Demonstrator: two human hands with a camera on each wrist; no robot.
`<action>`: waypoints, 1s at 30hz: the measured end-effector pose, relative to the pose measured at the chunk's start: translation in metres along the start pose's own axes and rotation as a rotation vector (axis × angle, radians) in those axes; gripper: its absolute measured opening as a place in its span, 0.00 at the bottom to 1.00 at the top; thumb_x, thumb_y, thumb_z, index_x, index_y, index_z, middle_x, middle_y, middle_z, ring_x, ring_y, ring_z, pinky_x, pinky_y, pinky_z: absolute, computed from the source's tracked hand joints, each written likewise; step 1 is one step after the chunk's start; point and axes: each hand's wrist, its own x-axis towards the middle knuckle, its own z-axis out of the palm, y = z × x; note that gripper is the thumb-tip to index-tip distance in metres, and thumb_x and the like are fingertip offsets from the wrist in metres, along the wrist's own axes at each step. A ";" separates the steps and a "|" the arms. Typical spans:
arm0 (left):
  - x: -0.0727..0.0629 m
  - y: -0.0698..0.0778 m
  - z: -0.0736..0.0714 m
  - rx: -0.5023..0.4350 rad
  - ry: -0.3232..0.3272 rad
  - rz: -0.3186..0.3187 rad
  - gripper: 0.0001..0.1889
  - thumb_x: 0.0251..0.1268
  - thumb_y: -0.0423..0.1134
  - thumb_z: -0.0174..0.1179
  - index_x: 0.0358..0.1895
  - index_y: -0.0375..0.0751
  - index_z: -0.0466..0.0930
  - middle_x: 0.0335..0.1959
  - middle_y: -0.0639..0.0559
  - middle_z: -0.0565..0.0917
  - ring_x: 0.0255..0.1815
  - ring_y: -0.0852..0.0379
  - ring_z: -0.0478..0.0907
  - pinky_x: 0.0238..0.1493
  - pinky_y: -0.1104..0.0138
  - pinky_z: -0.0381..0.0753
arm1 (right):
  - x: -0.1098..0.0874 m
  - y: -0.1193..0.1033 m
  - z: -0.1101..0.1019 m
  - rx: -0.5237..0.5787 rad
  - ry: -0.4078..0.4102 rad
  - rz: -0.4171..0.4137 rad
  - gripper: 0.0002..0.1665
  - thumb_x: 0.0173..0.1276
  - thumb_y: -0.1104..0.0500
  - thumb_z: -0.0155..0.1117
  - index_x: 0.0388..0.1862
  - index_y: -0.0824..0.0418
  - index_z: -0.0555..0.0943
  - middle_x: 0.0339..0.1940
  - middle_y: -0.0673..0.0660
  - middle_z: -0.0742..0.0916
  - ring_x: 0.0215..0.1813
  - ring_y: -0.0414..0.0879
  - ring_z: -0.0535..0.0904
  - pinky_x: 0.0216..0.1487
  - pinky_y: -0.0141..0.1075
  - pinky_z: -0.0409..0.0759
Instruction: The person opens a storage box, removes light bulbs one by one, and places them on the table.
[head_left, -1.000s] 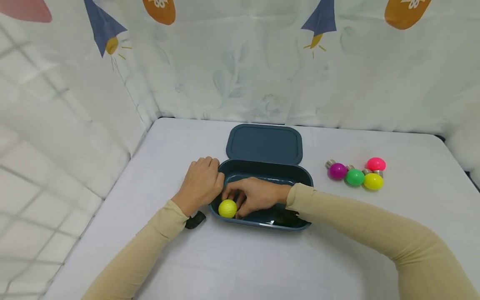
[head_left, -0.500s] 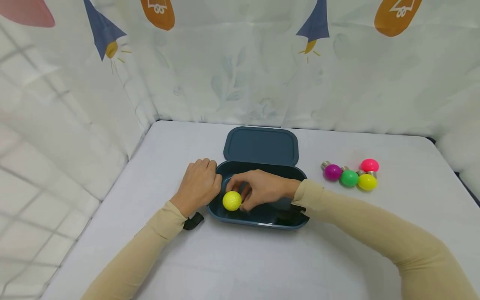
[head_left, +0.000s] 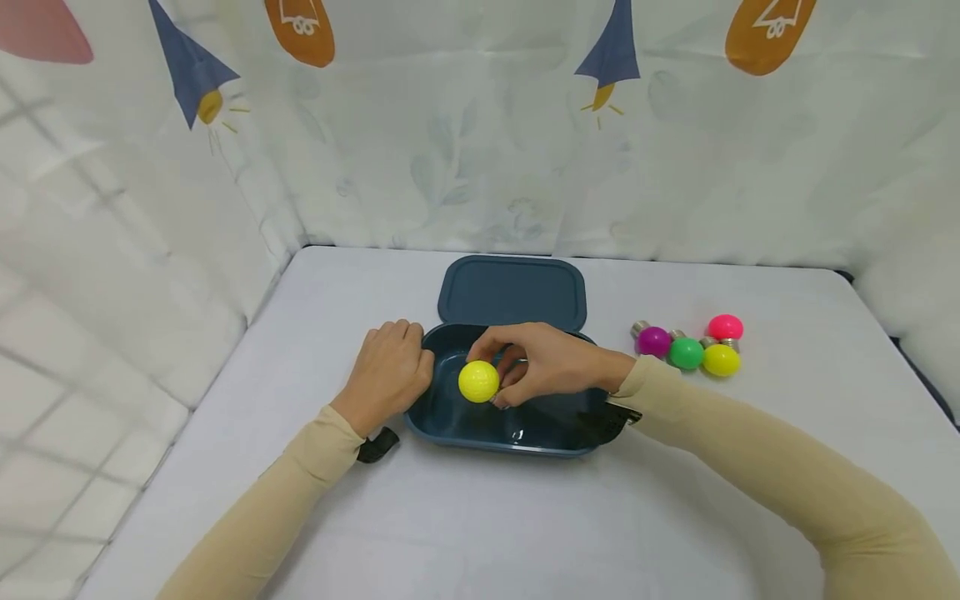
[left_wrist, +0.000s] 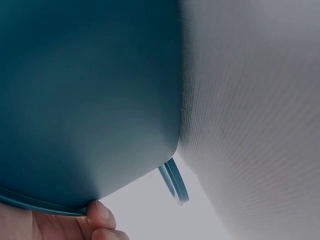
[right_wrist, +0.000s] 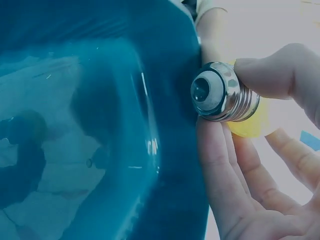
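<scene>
Between the thumb and fingers of my right hand is a yellow light bulb. Its silver screw base shows close up in the right wrist view, pinched near the thumb. The bulb is above the inside of a dark blue-green rectangular container, apart from its floor. With curled fingers my left hand grips the container's left rim. In the left wrist view, fingertips press against the rim from outside.
Behind the container lies its flat lid. To the right sit several bulbs: purple, green, yellow and pink. A patterned white curtain hangs along the table's back edge.
My right hand has lifted the yellow bulb from the container's left front corner, up and to the right. My left hand still holds the rim. The whole view has shifted slightly.
</scene>
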 end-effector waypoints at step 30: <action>0.003 0.001 0.000 -0.030 -0.052 -0.037 0.12 0.68 0.35 0.46 0.24 0.40 0.66 0.22 0.47 0.67 0.24 0.49 0.64 0.30 0.62 0.59 | -0.090 0.012 -0.039 0.155 0.316 -0.018 0.33 0.59 0.68 0.77 0.63 0.58 0.77 0.60 0.58 0.82 0.51 0.54 0.85 0.53 0.40 0.89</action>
